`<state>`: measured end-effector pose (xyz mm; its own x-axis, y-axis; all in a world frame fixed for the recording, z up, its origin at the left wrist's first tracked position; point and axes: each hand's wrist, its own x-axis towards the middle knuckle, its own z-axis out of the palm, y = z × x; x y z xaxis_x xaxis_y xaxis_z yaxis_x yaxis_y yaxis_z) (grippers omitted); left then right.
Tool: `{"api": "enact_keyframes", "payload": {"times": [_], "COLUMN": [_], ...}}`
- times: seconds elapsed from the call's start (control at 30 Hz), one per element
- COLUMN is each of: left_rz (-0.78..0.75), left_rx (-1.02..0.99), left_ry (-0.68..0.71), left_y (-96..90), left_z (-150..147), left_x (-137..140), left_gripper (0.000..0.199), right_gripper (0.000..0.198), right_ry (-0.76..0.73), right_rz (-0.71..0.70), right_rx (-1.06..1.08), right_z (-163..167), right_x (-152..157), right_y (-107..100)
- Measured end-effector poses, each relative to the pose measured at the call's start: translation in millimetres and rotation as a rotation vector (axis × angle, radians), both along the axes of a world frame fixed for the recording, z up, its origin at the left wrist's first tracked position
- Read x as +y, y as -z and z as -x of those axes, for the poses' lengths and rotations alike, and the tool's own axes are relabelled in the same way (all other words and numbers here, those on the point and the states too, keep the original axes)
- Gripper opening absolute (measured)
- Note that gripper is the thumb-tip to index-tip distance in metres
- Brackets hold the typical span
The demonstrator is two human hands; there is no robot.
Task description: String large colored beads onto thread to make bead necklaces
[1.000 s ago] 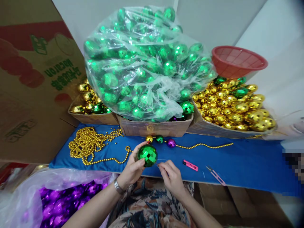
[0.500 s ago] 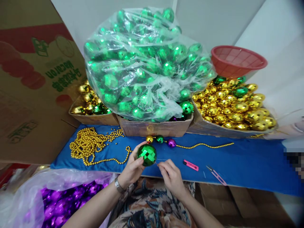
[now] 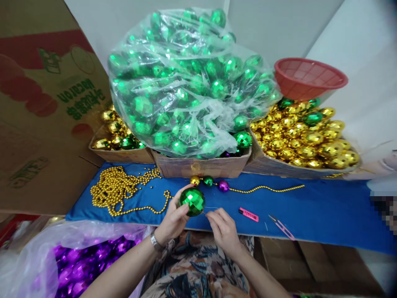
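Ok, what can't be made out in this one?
All in the head view:
Thread: too thin to follow near the right hand.
Green ball: back hidden by the left hand.
Middle box: contents mostly covered by the clear bag.
Purple balls: cut off by the bottom edge.

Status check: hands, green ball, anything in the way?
Left hand: green ball in grip. Right hand: pinching thin strand beside it. Pink cutter and snips off to the right, clear of both hands.

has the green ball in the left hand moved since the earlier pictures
No, not noticeably: against the middle cardboard box, the green ball sits in about the same place, held in the left hand.
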<state>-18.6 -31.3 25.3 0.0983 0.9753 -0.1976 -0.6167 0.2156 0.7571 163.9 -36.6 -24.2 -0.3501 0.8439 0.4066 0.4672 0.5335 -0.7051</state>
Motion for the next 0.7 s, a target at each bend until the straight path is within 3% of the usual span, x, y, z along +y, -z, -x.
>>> {"api": "enact_keyframes", "payload": {"times": [0.2,0.4,0.5,0.7], "left_rz": [-0.086,0.056,0.09,-0.053], "left_rx": [0.176,-0.071,-0.088,0.17], "left_ry": [-0.058,-0.007,0.003,-0.134], "left_y": [2.7,9.6,11.7,5.2], "left_z": [0.1,5.8,7.0,0.0], "left_x": [-1.5,2.4,2.9,-2.3], "left_gripper": [0.071,0.052,0.051,0.066], "right_gripper": [0.022,0.022,0.022,0.023], "right_ry": [-0.002,-0.06,-0.1,-0.005], "right_rz": [0.087,0.081,0.117,0.131], "right_rx": [0.038,0.052,0.06,0.034], "right_z": [2.6,0.7,-0.7,2.3], "right_x": [-1.6,-0.5,0.9,-0.8], "right_y": [-2.3,-7.5,-7.7,-0.7]}}
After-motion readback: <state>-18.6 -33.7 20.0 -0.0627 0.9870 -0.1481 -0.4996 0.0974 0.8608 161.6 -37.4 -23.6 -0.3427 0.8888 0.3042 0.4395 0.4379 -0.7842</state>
